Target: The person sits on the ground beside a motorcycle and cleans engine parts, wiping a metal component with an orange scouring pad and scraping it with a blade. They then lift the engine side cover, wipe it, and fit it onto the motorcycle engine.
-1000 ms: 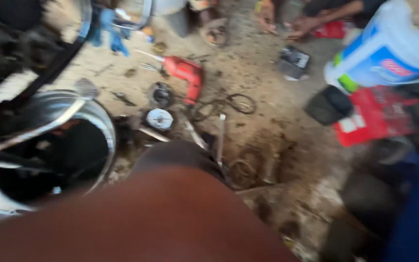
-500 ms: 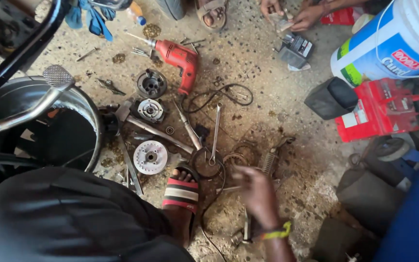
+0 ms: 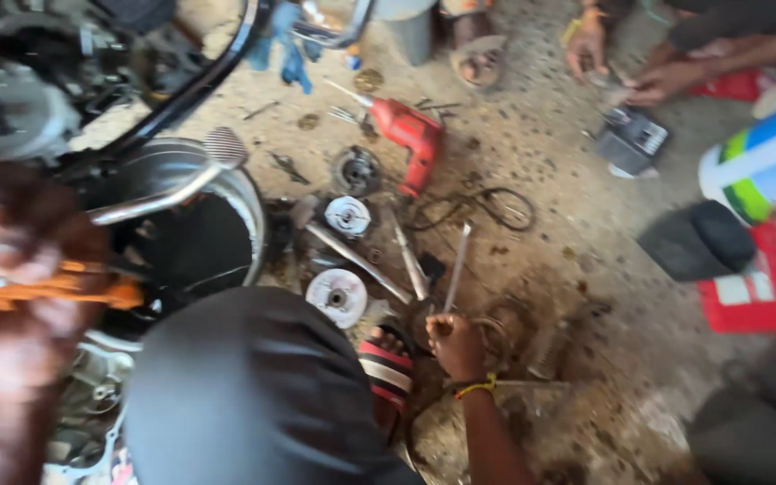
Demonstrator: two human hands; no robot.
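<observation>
My right hand [image 3: 456, 347], a yellow band on its wrist, is low over the dirty floor with fingers curled at the lower end of a thin metal rod [image 3: 457, 266]; whether it grips the rod is unclear. My left hand [image 3: 13, 310] is very close to the camera at the left edge and blurred. It is closed around an orange-handled tool [image 3: 65, 289]. My knee in black trousers [image 3: 253, 395] and my foot in a red-striped sandal [image 3: 388, 370] fill the lower middle.
Round metal parts [image 3: 337, 296] [image 3: 348, 216], long tools, a red power drill [image 3: 411, 135] and a black cable loop [image 3: 489, 207] lie on the floor. A motorcycle frame and chrome rim [image 3: 246, 216] stand left. Another person's hands [image 3: 653, 83] work top right near a white-blue bucket [image 3: 765, 162] and red box [image 3: 765, 280].
The view swung and steadied. My left hand with the orange tool has come up into view at the left. My right hand shifted slightly toward the rod's end.
</observation>
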